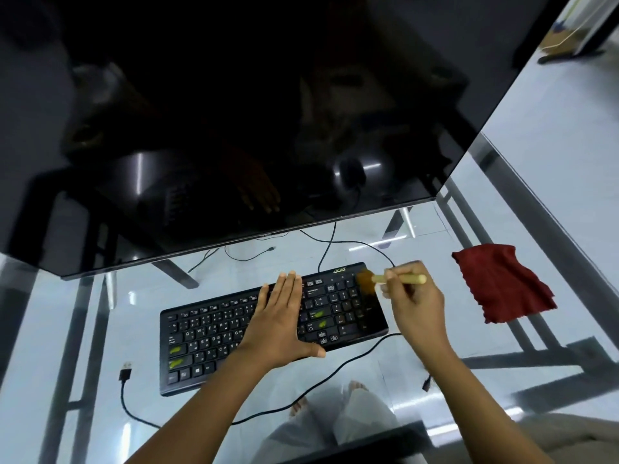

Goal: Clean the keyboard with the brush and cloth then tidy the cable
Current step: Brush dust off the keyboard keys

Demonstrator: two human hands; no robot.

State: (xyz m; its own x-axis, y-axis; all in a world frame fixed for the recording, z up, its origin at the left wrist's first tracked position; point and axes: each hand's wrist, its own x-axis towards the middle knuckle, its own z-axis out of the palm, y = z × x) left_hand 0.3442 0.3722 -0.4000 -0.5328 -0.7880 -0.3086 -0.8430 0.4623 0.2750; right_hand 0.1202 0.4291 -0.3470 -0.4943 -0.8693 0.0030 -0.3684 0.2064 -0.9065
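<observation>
A black plastic keyboard (268, 333) with a matt finish lies on a clear glass table (418, 390), smooth and shiny with pale reflections. Grey metal frame bars (536, 333) show through the glass. At the keyboard's far right corner is a brush (385, 283) with a pale, smooth wooden handle and soft brown bristles. To the right lies a dark red cloth (502, 286), matt and crinkled. A thin black cable (301, 400) looks rubbery. Behind, a large black screen (234, 128) is glossy, mirror-like.

glass table (418, 390), keyboard (214, 333), cable (335, 373), red cloth (502, 286)
</observation>
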